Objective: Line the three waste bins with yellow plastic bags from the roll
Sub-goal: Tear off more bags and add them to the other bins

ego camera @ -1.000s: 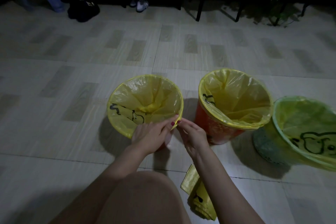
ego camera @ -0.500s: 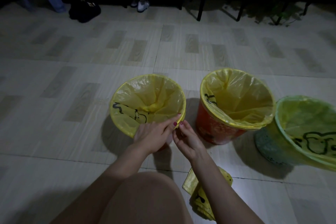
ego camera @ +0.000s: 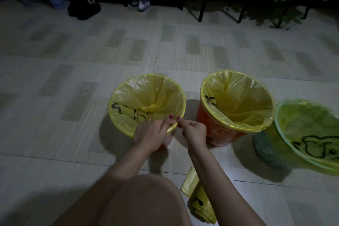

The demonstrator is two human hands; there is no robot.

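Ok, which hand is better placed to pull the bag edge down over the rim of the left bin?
The left hand. It already rests on the near rim of the left bin, fingers over the bag edge. The right hand is beside the rim, pinching only a bit of plastic at its corner.

Your picture is dim and a little grainy, with dark corners. The light falls from above and in front of you, so each bin throws a soft shadow toward you on the floor. The yellow bags shine weakly on their creases. The far wall sinks into darkness, and the tile lines bend at the edges.
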